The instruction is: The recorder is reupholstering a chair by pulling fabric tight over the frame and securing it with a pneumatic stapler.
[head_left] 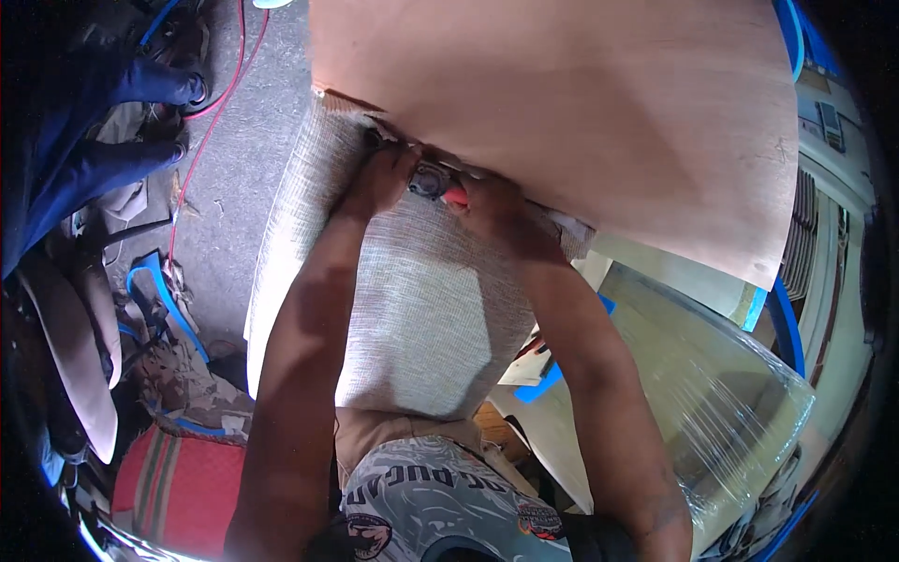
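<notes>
Firstly, grey woven cloth (421, 300); then my right grip (493, 202), wrapped round a red-handled tool (434, 183) at the cloth's far edge; my left grip (386, 176), alongside, closure unclear; beyond, brown board (581, 122). Step, seemingly: working that edge; next calls for steady aim.

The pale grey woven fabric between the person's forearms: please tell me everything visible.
The pale grey woven fabric looks coarse and flecked, spread over a broad form. It lies before the person, brightly lit in patches. Its upper edge, ragged at the corners, runs along a large tan wood-like sheet; the bare left hand and bare right hand appear to touch it there.
</notes>
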The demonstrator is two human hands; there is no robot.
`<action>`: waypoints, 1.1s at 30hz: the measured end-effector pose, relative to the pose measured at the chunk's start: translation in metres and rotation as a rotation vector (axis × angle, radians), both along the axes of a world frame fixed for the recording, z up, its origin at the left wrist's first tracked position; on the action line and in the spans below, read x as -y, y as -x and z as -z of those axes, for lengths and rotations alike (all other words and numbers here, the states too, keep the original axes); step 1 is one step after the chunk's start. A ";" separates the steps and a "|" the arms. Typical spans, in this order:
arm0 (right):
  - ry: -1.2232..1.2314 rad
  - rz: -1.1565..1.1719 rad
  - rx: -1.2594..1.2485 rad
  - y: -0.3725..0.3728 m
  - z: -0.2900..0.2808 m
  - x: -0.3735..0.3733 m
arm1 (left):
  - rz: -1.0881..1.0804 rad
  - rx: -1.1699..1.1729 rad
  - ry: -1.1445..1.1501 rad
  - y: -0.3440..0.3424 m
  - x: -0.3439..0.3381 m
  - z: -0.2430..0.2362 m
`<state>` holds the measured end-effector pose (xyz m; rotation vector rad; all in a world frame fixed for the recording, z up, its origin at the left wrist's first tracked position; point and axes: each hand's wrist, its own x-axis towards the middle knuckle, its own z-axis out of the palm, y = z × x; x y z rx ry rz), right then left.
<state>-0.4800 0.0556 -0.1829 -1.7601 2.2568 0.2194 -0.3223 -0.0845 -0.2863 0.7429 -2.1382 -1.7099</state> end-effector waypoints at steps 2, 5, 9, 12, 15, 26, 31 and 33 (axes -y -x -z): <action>-0.076 0.047 0.018 0.001 0.000 0.002 | 0.009 0.012 0.147 0.000 0.002 0.001; -0.201 0.097 0.049 0.002 -0.002 0.005 | 0.064 0.064 0.329 -0.002 0.001 -0.001; -0.159 0.087 0.025 0.000 -0.004 0.008 | 0.059 0.034 0.086 0.000 -0.001 -0.009; -0.090 0.110 0.063 -0.002 -0.008 0.010 | 0.034 0.027 -0.078 0.003 0.004 -0.021; -0.089 0.114 0.071 -0.004 -0.012 0.011 | 0.056 0.064 0.113 0.002 0.007 -0.041; -0.006 0.027 0.103 -0.001 -0.008 0.012 | -0.029 0.427 0.866 -0.061 -0.074 -0.077; 0.006 0.028 0.114 0.002 -0.007 0.012 | 0.149 0.616 1.040 -0.064 -0.097 -0.059; 0.023 0.022 0.204 0.003 -0.006 0.011 | 0.089 0.555 1.039 -0.061 -0.100 -0.050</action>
